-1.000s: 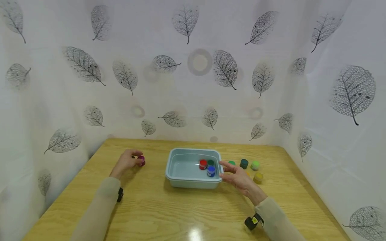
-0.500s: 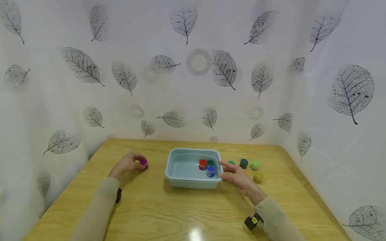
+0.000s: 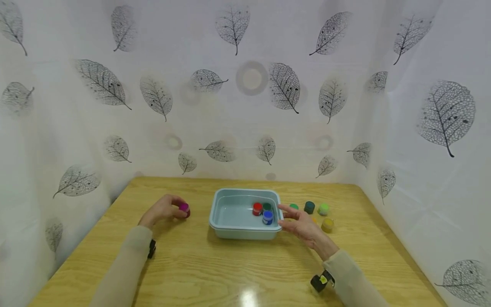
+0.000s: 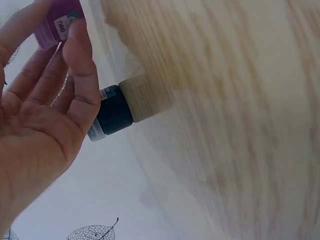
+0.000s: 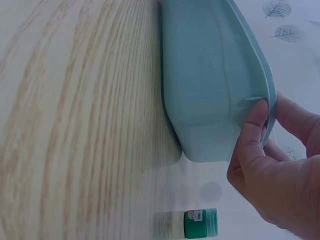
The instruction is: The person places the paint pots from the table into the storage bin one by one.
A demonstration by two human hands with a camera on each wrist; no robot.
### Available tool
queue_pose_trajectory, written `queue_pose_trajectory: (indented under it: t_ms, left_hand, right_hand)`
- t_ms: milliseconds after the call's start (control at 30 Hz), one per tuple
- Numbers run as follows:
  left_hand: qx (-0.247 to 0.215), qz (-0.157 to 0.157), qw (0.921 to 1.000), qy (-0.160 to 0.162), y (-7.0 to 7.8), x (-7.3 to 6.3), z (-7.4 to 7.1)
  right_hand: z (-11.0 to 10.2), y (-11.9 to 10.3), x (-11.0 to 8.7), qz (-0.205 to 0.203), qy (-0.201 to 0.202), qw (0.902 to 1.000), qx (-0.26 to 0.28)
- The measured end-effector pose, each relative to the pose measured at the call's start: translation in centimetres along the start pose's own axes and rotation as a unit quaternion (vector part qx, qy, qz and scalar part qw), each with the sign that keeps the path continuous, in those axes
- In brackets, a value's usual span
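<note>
My left hand holds a small magenta paint jar between thumb and fingers, left of the pale blue plastic basin. In the left wrist view the label of the magenta jar shows above the palm, and a dark jar stands on the table beyond the hand. At the basin's right end, my right hand pinches the rim between thumb and fingers. Inside the basin, toward the right, sit a red jar, a dark green jar and a blue jar.
Right of the basin stand several more jars: a green one, a dark teal one, a light green one and a yellow one. A leaf-print curtain encloses the wooden table behind and at both sides.
My left hand has drawn the magenta jar slightly to the right and nearer, toward the basin. My right hand and the basin have stayed in place.
</note>
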State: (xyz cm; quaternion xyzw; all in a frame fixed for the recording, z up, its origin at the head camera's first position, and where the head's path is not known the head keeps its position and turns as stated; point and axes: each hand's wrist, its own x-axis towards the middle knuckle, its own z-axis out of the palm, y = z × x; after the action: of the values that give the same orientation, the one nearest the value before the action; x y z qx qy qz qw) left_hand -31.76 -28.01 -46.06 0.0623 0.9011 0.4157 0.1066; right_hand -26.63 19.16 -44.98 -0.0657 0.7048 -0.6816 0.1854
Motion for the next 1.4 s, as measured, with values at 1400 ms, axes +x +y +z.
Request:
queue_pose_trajectory:
  t_ms: [1400]
  left_hand:
    - [-0.150, 0.104, 0.9797, 0.082, 3.7, 0.8, 1.7]
  right_hand:
    - [-0.2, -0.1, 0.0, 0.004, -0.002, 1.0000, -0.001]
